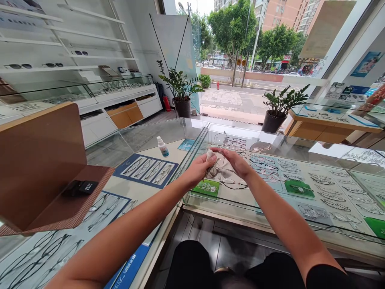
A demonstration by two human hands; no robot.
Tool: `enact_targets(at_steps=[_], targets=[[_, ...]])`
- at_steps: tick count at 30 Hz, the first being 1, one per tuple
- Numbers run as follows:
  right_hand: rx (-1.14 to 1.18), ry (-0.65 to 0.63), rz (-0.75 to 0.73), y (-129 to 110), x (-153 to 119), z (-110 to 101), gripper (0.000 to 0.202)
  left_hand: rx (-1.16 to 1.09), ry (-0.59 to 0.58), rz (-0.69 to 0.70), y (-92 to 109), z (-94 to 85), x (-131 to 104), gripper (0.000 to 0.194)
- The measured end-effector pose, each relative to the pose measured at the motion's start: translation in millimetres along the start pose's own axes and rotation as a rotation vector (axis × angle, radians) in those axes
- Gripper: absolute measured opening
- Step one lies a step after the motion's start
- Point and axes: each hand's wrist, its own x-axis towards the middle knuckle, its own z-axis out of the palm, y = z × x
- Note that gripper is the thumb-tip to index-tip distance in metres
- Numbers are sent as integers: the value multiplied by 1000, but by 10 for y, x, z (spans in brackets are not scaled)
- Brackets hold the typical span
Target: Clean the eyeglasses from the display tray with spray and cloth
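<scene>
My left hand (202, 165) is closed on a pale cleaning cloth (227, 172), which bunches at the thumb and hangs below the fingers. My right hand (237, 162) pinches a pair of thin-rimmed eyeglasses (221, 161) from the other side, and the cloth lies against them. Parts of the glasses are hidden by the fingers and the cloth. Both hands are over the glass display counter (270, 138), close together. A small white spray bottle (163, 147) with a blue label stands to the left of my hands.
Rows of eyeglasses (327, 192) lie inside the counter, some on green cards (299, 188). At left are a brown stand (45, 160) holding a black keypad device (86, 187) and a blue-edged tray (146, 170) of glasses. Potted plants (182, 90) stand by the window.
</scene>
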Motion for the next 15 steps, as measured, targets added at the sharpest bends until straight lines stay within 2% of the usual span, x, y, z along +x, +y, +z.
enact_targets(at_steps=[3, 9, 15], targets=[[-11, -3, 5, 12, 6, -26, 56, 37, -24, -32, 0, 18, -22, 57], [-108, -44, 5, 45, 6, -35, 54, 38, 105, 0, -26, 59, 17, 59], [-133, -50, 23, 1, -1, 6, 59, 6, 128, 9, -36, 55, 40, 57]])
